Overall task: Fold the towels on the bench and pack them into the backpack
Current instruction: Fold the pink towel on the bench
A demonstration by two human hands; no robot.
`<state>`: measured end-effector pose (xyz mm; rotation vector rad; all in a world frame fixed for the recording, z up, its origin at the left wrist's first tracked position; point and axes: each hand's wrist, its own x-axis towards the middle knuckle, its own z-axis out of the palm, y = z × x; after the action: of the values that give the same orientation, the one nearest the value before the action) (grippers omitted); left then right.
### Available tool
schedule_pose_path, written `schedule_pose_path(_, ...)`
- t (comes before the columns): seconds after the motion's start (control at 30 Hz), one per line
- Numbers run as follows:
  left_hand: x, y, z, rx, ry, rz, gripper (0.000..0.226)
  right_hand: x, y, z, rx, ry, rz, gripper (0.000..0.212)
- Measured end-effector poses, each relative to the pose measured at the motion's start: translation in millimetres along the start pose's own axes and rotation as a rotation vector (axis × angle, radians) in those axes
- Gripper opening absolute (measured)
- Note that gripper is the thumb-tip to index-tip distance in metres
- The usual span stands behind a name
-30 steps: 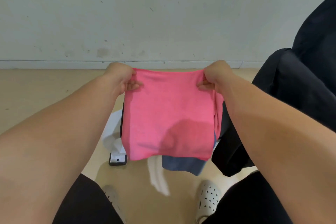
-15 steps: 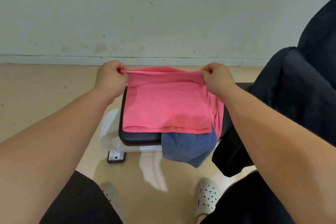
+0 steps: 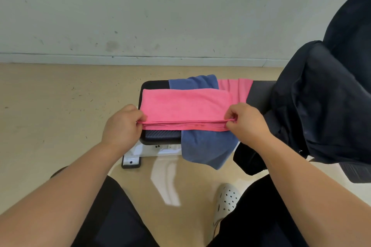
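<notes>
Head camera: I see the left hand (image 3: 122, 126) and right hand (image 3: 247, 122) each pinching a near corner of the folded pink towel (image 3: 184, 104), which lies on the black padded bench (image 3: 160, 134) over a blue towel (image 3: 206, 148). The backpack (image 3: 321, 106) is at right, with tan floor (image 3: 60, 106) and a scuffed grey wall (image 3: 160, 6) beyond.

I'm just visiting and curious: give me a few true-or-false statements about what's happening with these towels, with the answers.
1. The left hand and right hand each pinch the pink towel at its near edge. True.
2. The blue towel lies on top of the pink towel. False: it lies underneath, hanging over the near edge of the bench.
3. The backpack sits at the person's left. False: it is at the right.
4. The pink towel rests folded on the bench. True.
</notes>
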<state>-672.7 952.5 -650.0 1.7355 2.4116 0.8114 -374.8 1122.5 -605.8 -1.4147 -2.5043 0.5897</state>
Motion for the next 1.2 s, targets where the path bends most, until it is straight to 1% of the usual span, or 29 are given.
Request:
schedule_pose_path(0.17, -10, -7, 4, 0.105, -0.050, 0.009, 0.020, -9, 3, 10, -0.126, -0.062, 0.003, 0.015)
schedule_pose_path(0.23, -9, -2, 0, 0.152, -0.112, -0.028, 0.017, -11, -1, 11, -0.202, -0.124, 0.011, 0.008)
schedule_pose_path(0.27, -8, 2, -4, 0.168, -0.128, -0.045, 0.012, -11, -3, 10, -0.246, -0.138, 0.006, 0.004)
schedule_pose_path(0.3, -6, 7, -9, 0.169, -0.123, -0.049, 0.009, -10, -7, 9, -0.284, -0.122, -0.006, 0.012)
schedule_pose_path(0.37, 1, 17, -14, 0.142, -0.075, -0.040, 0.024, -3, -19, 8, -0.300, -0.025, -0.050, 0.030)
schedule_pose_path(0.4, 7, 24, -14, 0.138, -0.060, -0.037, 0.036, 3, -27, 9, -0.282, 0.039, -0.085, 0.036)
schedule_pose_path(0.47, 23, 40, -9, 0.202, -0.095, -0.042, 0.054, 18, -49, 17, -0.241, 0.095, -0.150, 0.042)
schedule_pose_path(0.5, 32, 48, -4, 0.239, -0.144, -0.059, 0.058, 27, -60, 23, -0.239, 0.064, -0.165, 0.045)
schedule_pose_path(0.57, 45, 61, 12, 0.272, -0.270, -0.095, 0.061, 42, -78, 38, -0.277, -0.075, -0.158, 0.057)
schedule_pose_path(0.63, 48, 59, 30, 0.287, -0.397, -0.142, 0.073, 54, -81, 55, -0.336, -0.202, -0.128, 0.069)
schedule_pose_path(0.67, 46, 53, 38, 0.312, -0.439, -0.163, 0.079, 57, -76, 63, -0.369, -0.233, -0.103, 0.073)
schedule_pose_path(0.73, 39, 37, 46, 0.369, -0.473, -0.163, 0.087, 57, -59, 71, -0.413, -0.247, -0.048, 0.080)
schedule_pose_path(0.83, 35, 22, 48, 0.392, -0.457, -0.106, 0.094, 52, -34, 73, -0.403, -0.192, 0.022, 0.093)
schedule_pose_path(0.93, 37, 21, 47, 0.370, -0.448, -0.078, 0.096, 49, -27, 72, -0.359, -0.161, 0.076, 0.106)
schedule_pose_path(1.0, 37, 19, 48, 0.335, -0.451, -0.075, 0.096, 50, -28, 73, -0.357, -0.150, 0.077, 0.110)
schedule_pose_path(1.07, 37, 16, 45, 0.232, -0.435, -0.088, 0.095, 50, -29, 73, -0.370, -0.147, 0.075, 0.111)
schedule_pose_path(1.1, 37, 14, 42, 0.141, -0.394, -0.105, 0.091, 50, -30, 73, -0.385, -0.141, 0.073, 0.111)
schedule_pose_path(1.13, 37, 13, 39, 0.040, -0.313, -0.132, 0.086, 49, -33, 72, -0.411, -0.126, 0.063, 0.109)
schedule_pose_path(1.2, 39, 16, 32, -0.104, -0.085, -0.233, 0.075, 49, -44, 72, -0.473, -0.076, -0.003, 0.104)
